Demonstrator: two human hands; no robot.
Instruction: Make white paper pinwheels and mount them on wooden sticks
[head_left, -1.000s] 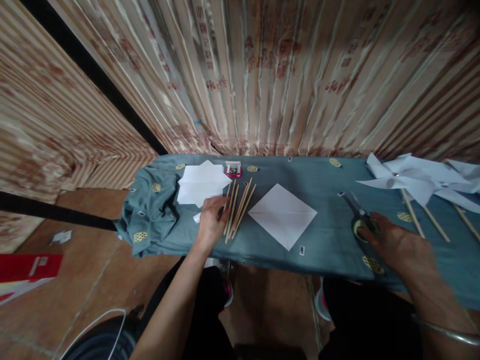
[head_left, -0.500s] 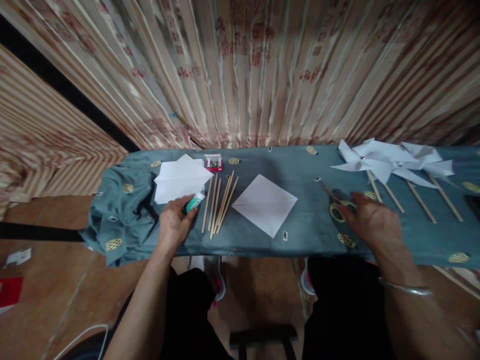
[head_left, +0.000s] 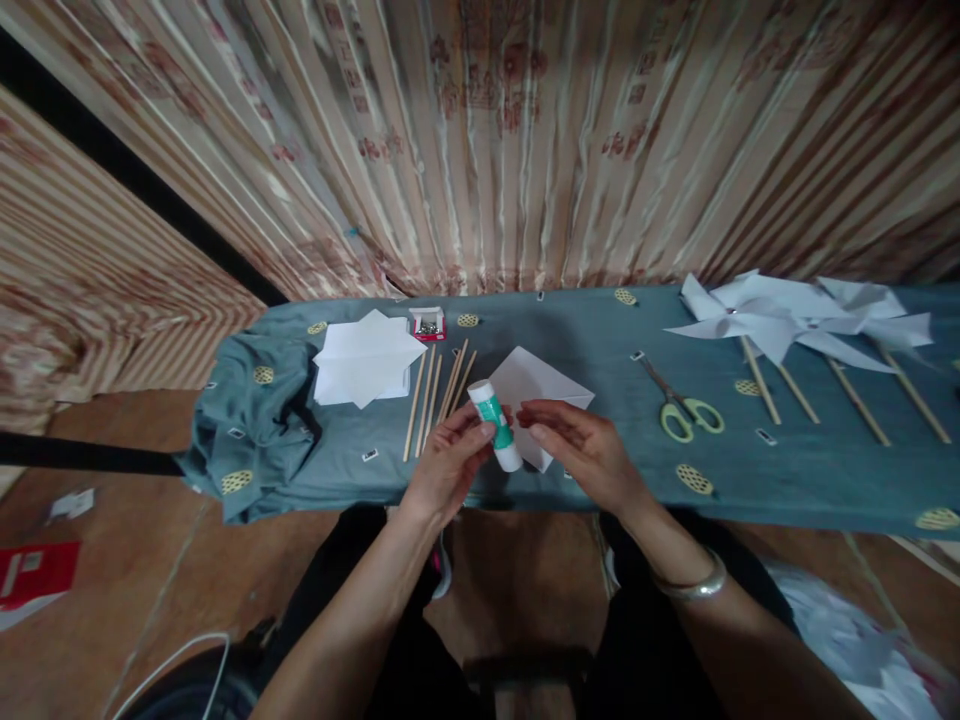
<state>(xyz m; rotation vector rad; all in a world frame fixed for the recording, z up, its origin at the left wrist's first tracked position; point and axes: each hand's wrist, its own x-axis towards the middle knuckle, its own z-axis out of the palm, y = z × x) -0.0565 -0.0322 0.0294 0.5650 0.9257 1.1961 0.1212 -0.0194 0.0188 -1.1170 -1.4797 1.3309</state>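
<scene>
My left hand [head_left: 451, 455] grips a green and white glue stick [head_left: 495, 424] above the table's front half. Close to its right side is my right hand [head_left: 581, 445], fingers parted and holding nothing. Beneath both hands lies a creased square of white paper [head_left: 536, 378], partly covered by them and the glue stick. Several wooden sticks [head_left: 424, 400] rest just left of it, some hidden behind my left hand. Scissors with yellow-green handles [head_left: 679, 408] lie on the cloth to the right.
A stack of white paper [head_left: 366, 360] lies at the left beside a small red box of metal pins [head_left: 428, 325]. Several paper pinwheels [head_left: 780, 315] on sticks lie at the right. A blue-green cloth [head_left: 600, 320] covers the narrow table, with a curtain [head_left: 510, 150] behind.
My left hand has carried the glue stick rightward over the paper square. My right hand has left the scissors and come in beside the glue stick.
</scene>
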